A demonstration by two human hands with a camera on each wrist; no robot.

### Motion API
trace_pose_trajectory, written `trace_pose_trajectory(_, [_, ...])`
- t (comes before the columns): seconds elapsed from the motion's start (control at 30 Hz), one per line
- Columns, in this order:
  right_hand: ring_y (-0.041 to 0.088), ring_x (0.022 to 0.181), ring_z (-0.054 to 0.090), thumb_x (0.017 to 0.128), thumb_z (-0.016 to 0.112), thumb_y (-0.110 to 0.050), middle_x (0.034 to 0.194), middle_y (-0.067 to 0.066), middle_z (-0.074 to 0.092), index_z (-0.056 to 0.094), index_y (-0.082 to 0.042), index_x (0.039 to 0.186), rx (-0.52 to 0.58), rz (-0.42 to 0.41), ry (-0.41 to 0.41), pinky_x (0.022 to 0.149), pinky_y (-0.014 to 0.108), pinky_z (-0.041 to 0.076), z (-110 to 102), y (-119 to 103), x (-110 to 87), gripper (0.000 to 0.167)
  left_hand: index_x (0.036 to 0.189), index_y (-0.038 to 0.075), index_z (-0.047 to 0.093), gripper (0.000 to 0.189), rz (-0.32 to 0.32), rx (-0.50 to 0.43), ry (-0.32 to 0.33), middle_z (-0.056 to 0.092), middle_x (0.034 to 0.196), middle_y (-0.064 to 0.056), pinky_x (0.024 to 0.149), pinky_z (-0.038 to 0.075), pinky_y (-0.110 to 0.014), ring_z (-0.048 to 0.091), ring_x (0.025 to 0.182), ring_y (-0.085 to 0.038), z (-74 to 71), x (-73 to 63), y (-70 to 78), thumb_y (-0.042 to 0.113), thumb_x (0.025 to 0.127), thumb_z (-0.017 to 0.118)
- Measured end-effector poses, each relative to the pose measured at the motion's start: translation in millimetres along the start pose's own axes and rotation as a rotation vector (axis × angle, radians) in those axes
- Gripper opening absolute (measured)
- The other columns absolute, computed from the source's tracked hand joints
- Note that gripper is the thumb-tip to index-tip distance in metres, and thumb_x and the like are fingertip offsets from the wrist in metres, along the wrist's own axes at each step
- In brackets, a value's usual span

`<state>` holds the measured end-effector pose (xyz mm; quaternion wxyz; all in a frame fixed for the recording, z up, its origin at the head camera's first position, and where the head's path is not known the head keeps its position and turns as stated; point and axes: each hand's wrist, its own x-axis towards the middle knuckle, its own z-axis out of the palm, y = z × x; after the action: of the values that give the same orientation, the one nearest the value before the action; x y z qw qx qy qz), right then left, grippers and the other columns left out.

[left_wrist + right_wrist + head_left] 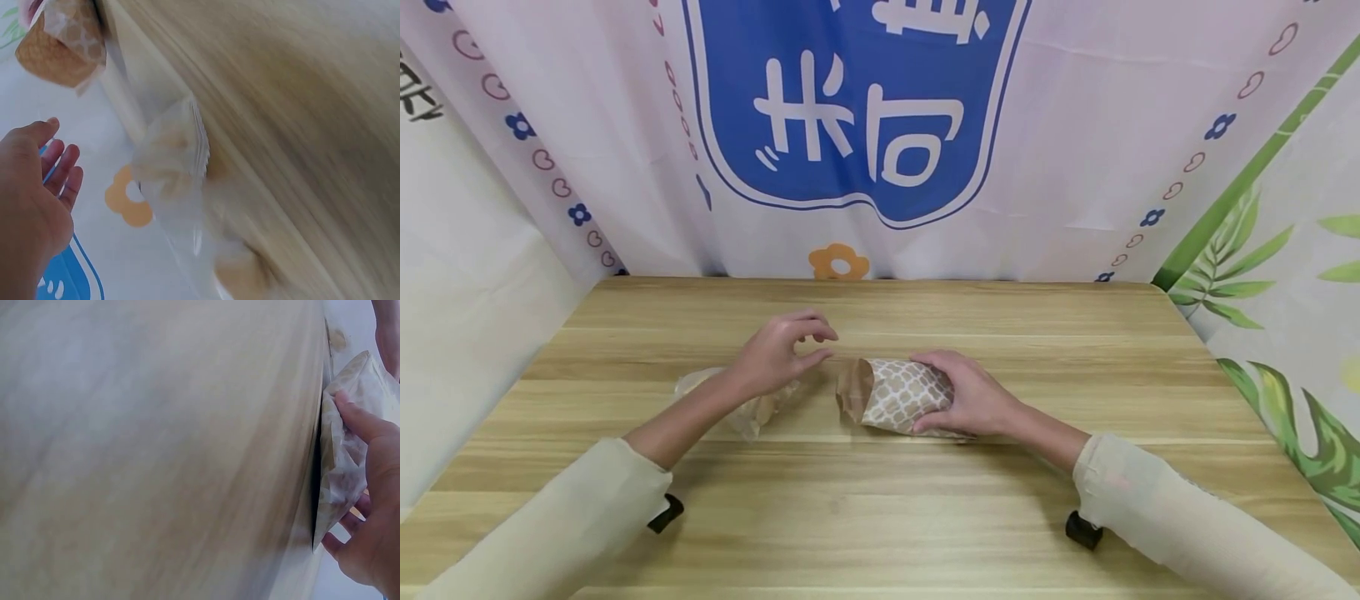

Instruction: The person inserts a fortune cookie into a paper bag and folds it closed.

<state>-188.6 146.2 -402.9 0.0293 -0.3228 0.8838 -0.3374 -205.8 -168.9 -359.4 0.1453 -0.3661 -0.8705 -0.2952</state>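
A brown paper bag point(898, 392) with a white lattice pattern lies on its side mid-table, its mouth facing left and gaping. My right hand point(976, 398) grips it from the right, thumb on the near side and fingers over the far side; the right wrist view shows the bag's folded edge point(340, 469) in that grasp. Left of the bag's mouth, my left hand point(781, 354) hovers with fingers loosely bent and holds nothing. Below the left wrist lies a clear plastic bag point(748, 421) with pale brown pieces inside, partly hidden by the forearm.
The wooden table point(865, 517) has its far edge against a printed curtain point(1075, 150) with a blue sign. Another leaf-patterned cloth point(1285, 350) hangs along the right side. Dark straps point(1084, 530) show under the sleeves.
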Motion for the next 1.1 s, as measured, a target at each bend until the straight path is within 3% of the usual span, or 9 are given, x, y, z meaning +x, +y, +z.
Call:
trace_pose_trajectory(0.2, [0.035,0.135,0.053,0.068,0.098,-0.038,0.146,0.014,0.058,0.055,-0.006,0.145,0.005,0.006,0.002,0.114,0.052,0.042,0,1,-0.2,0.093,0.095,0.001,0.075,0.010,-0.104,0.012,-0.047,0.072,0.094,-0.011,0.074,0.059,-0.048,0.067,0.088,-0.026,-12.2,-7.6,-7.5,-0.002,0.087,0.080])
trace_pose_trajectory(0.53, [0.035,0.135,0.053,0.069,0.098,-0.036,0.146,0.014,0.058,0.055,-0.004,0.145,0.002,-0.006,0.009,0.114,0.053,0.042,-1,2,-0.3,0.093,0.102,-0.002,0.076,0.012,-0.236,0.016,-0.153,0.073,0.095,-0.009,0.074,0.055,-0.040,0.066,0.087,-0.023,-35.3,-18.9,-21.8,0.002,0.091,0.077])
trace_pose_trajectory(0.93, [0.036,0.136,0.052,0.071,0.096,-0.037,0.147,0.015,0.057,0.054,-0.004,0.146,0.012,-0.001,0.009,0.115,0.054,0.041,-1,1,-0.5,0.091,0.103,-0.003,0.075,0.014,-0.288,0.045,-0.136,0.074,0.095,-0.010,0.070,0.053,-0.033,0.067,0.086,-0.023,-58.5,-42.5,-45.5,0.006,0.093,0.077])
trace_pose_trajectory(1.1, [0.036,0.137,0.052,0.071,0.096,-0.037,0.147,0.015,0.057,0.054,-0.004,0.146,0.009,-0.005,0.010,0.115,0.054,0.041,-1,2,-0.8,0.092,0.099,-0.003,0.076,0.015,-0.271,0.037,-0.157,0.074,0.092,-0.009,0.068,0.056,-0.034,0.067,0.081,-0.020,-64.8,-51.1,-54.9,0.007,0.089,0.081])
